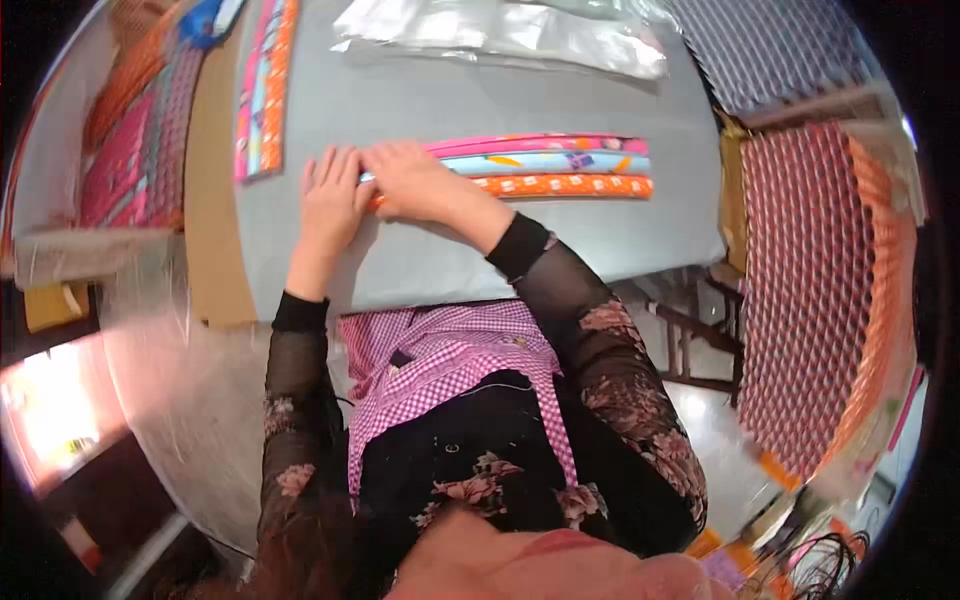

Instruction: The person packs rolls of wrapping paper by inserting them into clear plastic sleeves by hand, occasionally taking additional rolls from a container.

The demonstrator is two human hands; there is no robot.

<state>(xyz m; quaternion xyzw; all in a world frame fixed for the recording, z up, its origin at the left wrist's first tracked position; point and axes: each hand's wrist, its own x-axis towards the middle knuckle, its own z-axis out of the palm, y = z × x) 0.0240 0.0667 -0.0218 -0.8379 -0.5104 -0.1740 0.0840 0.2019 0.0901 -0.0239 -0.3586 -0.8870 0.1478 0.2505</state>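
Observation:
Three long folded strips lie side by side across the table: a pink one (590,145), a light blue one (540,163) and an orange one (600,187). At their left end, my right hand (408,182) rests flat over the strips, covering that end. Beside it my left hand (333,192) touches the strips' left edge, fingers extended and pointing away from me. The fingertips of both hands are near each other. Another set of pink, blue and orange strips (265,90) lies lengthwise on the table, to the left of my left hand.
Clear plastic bags (500,30) lie at the grey table's (480,265) far side. A box of patterned fabric (130,150) stands at the left. Stacks of patterned fabric (810,300) are at the right, with a dark wooden stool (690,335) beside the table.

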